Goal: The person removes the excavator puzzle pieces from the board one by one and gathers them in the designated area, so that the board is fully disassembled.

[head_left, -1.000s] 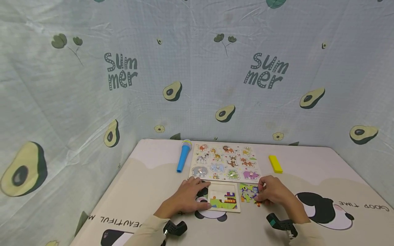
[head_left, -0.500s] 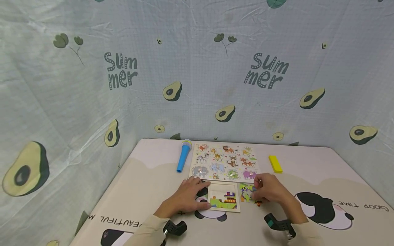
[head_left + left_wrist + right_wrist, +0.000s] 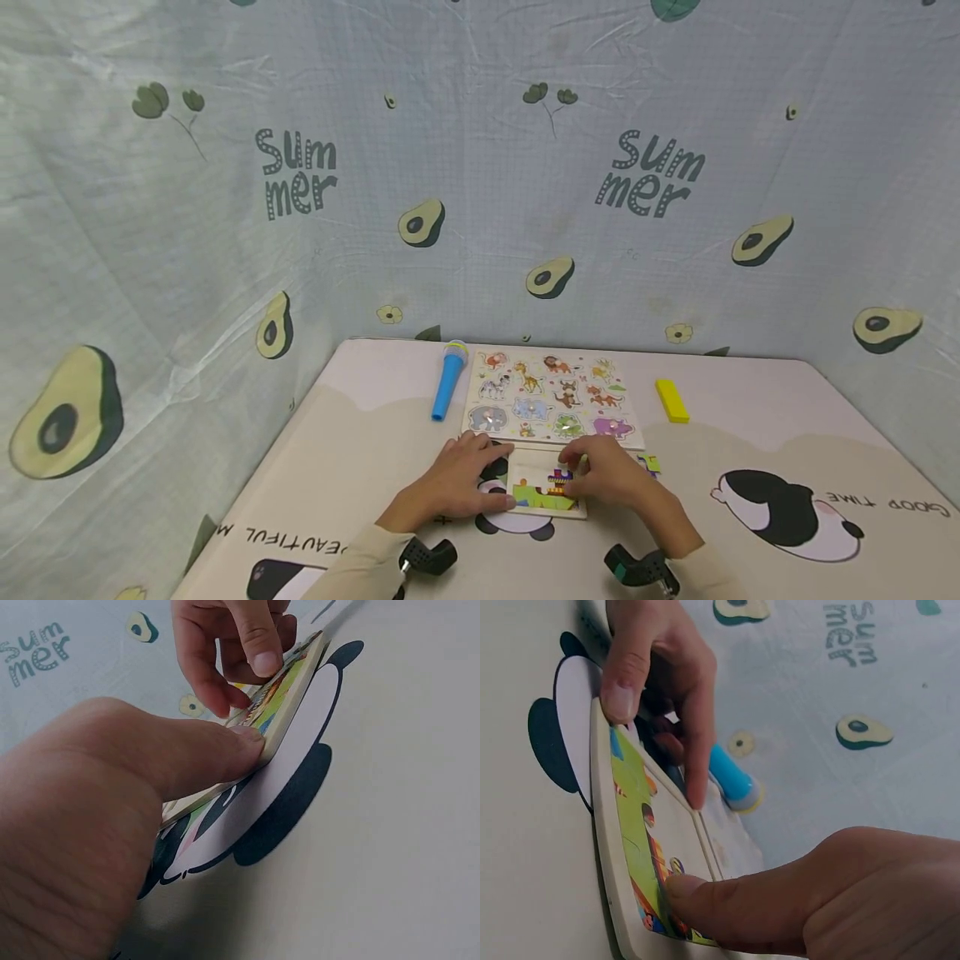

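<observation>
A shallow wooden puzzle tray (image 3: 545, 514) lies in front of the person, its lower part filled with green and striped pieces of a jigsaw picture (image 3: 634, 825). My left hand (image 3: 455, 477) rests on the tray's left side, thumb near the lower corner and index finger near the upper one, both fairly straight. Over the tray's right part is my right hand (image 3: 603, 473); in the right wrist view its thumb (image 3: 686, 889) touches the picture. Whether a piece sits under its fingers is hidden. Loose jigsaw pieces (image 3: 649, 462) show partly behind the right hand.
An animal peg board (image 3: 551, 392) lies just behind the tray. A blue toy microphone (image 3: 448, 382) is at its left and a yellow block (image 3: 672, 401) at its right. The printed table cover (image 3: 375, 467) meets a curtain wall at the back.
My right hand has moved left from the loose pieces onto the tray's right side, its thumb and index finger still apart. The left hand stays where it was.
</observation>
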Available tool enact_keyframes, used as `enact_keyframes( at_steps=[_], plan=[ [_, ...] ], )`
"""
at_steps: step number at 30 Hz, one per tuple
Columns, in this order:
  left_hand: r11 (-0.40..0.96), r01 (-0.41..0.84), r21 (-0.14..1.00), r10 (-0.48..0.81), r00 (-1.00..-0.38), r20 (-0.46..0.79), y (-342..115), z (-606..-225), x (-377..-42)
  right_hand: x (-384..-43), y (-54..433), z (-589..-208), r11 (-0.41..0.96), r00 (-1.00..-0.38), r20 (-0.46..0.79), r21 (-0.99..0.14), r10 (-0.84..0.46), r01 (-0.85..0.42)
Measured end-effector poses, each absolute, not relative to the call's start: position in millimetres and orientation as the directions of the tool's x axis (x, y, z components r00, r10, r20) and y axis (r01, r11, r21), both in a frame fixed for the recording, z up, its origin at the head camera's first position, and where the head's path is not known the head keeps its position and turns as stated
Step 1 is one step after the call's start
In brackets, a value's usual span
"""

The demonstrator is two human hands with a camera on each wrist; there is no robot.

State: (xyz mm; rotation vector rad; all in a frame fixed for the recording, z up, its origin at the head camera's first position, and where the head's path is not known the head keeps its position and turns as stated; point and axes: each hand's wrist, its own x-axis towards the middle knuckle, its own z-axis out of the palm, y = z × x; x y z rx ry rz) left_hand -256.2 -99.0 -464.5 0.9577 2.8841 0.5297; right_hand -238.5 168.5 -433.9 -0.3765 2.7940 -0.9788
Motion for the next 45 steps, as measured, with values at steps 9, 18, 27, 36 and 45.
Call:
enact_keyframes(
  at_steps=[9, 18, 27, 36, 45],
  plan=[
    [0.750, 0.571, 0.335, 0.591, -0.805, 0.050, -99.1, -464.7, -257.5, -234.9, 157.8, -434.1, 0.780, -0.958, -0.070, -0.599, -0.277, -0.181],
    [0.741, 0.581, 0.338, 0.596, -0.800, 0.067, -100.3, -467.5, -257.6, -235.8, 157.7, -438.1, 0.780, -0.951, -0.042, -0.584, -0.308, -0.227],
    [0.734, 0.593, 0.331, 0.607, -0.792, 0.075, -102.8, -470.5, -257.4, -235.2, 169.2, -443.7, 0.715, -0.931, 0.014, -0.636, -0.366, -0.291],
    [0.725, 0.606, 0.327, 0.613, -0.785, 0.096, -103.6, -468.6, -257.7, -231.6, 193.8, -442.8, 0.658, -0.943, 0.174, -0.680, -0.285, -0.324],
    [0.723, 0.606, 0.330, 0.614, -0.784, 0.093, -100.8, -469.1, -258.3, -231.7, 190.6, -446.3, 0.626, -0.938, 0.139, -0.713, -0.316, -0.316]
  ],
)
